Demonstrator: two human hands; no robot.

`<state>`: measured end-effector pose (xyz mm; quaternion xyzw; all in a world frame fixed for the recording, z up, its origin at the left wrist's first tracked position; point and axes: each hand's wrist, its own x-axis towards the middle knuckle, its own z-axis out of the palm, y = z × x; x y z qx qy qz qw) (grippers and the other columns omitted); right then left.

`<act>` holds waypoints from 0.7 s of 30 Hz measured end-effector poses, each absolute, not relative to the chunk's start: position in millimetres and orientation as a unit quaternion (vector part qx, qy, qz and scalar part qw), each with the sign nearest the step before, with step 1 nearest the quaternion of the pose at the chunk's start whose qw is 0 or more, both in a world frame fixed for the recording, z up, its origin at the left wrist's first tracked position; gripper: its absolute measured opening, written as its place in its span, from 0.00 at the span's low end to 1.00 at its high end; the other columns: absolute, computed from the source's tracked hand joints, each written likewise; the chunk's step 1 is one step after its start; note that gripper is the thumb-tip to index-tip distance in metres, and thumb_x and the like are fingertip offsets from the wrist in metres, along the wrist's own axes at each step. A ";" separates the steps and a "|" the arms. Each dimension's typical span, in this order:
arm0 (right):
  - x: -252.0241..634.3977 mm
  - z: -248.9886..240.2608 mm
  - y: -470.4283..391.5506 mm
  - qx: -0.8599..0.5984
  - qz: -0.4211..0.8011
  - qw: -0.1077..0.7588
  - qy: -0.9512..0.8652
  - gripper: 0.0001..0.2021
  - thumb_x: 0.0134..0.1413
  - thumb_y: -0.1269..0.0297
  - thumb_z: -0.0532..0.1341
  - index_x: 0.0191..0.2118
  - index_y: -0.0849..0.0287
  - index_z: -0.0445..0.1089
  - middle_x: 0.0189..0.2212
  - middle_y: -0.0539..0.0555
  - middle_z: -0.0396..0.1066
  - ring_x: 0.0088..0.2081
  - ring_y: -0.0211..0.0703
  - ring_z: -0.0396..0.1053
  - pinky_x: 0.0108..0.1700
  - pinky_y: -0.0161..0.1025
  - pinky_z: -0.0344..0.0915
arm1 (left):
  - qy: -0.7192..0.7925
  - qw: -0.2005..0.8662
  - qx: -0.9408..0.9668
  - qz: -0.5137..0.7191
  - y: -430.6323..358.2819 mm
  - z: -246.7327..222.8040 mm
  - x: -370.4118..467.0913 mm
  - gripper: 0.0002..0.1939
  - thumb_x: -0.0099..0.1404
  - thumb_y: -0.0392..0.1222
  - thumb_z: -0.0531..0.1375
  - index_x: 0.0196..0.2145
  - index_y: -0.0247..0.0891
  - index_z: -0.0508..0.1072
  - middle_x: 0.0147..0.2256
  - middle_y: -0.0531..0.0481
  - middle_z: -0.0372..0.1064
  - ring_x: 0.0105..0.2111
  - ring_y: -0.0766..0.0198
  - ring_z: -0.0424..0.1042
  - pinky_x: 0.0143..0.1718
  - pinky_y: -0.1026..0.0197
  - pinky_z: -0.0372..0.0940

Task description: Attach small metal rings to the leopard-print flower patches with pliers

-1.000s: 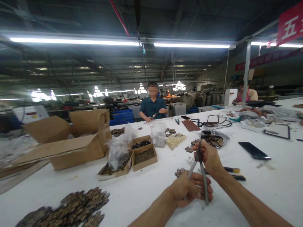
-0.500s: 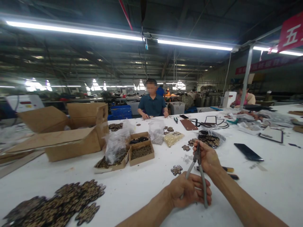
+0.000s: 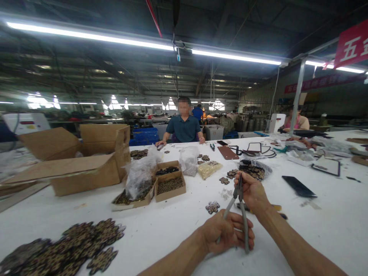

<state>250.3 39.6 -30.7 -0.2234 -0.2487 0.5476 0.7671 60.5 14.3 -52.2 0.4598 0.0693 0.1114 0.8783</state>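
Observation:
Grey-handled pliers (image 3: 237, 195) point away from me, jaws at the far end. My left hand (image 3: 224, 232) is wrapped around their spread handles. At the jaw tips, the fingers of my right hand (image 3: 251, 191) are pinched together; whatever lies between them is too small and hidden to make out. A patterned flower-shaped piece (image 3: 212, 207) rests on the white table just left of the pliers. Beyond it lie small clear bits (image 3: 225, 193) and more flower pieces (image 3: 224, 180). A tool with a yellow part (image 3: 276, 207) is partly covered by my right wrist.
Many flower pieces (image 3: 69, 245) are heaped at the near left. Small cardboard trays hold brass-coloured parts (image 3: 169, 185) and black parts (image 3: 167, 171), beside a large open carton (image 3: 86, 176). A black flat object (image 3: 299, 186) lies right. Across the table sits a co-worker (image 3: 184, 128).
My hands keep the same hold on the pliers. The view has shifted slightly. Across the table, the co-worker's hand on the picture's left has moved further left.

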 end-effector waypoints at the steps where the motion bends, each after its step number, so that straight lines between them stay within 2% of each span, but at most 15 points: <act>1: 250.5 -31.2 40.2 -0.225 0.547 0.768 -0.244 0.09 0.51 0.65 0.71 0.39 0.62 0.76 0.29 0.51 0.76 0.29 0.38 0.74 0.30 0.32 0.72 | 0.066 0.879 0.458 0.110 14.3 -52.4 60.5 0.29 0.40 0.26 0.56 0.43 0.27 0.78 0.42 0.32 0.76 0.39 0.48 0.77 0.46 0.45 0.66; 9: 249.7 -33.2 41.2 -0.225 0.550 0.770 -0.232 0.06 0.52 0.67 0.69 0.37 0.61 0.77 0.29 0.52 0.77 0.29 0.39 0.73 0.30 0.34 0.72 | 0.081 0.885 0.447 0.103 11.1 -51.8 61.5 0.31 0.40 0.27 0.54 0.45 0.25 0.77 0.42 0.32 0.76 0.40 0.48 0.77 0.49 0.43 0.65; 21: 246.8 -26.6 39.2 -0.221 0.546 0.769 -0.248 0.08 0.52 0.64 0.70 0.37 0.62 0.77 0.28 0.52 0.75 0.28 0.39 0.72 0.29 0.33 0.70 | 0.049 0.900 0.421 0.105 8.2 -47.2 61.6 0.29 0.44 0.27 0.55 0.46 0.23 0.77 0.44 0.30 0.75 0.42 0.48 0.76 0.51 0.41 0.63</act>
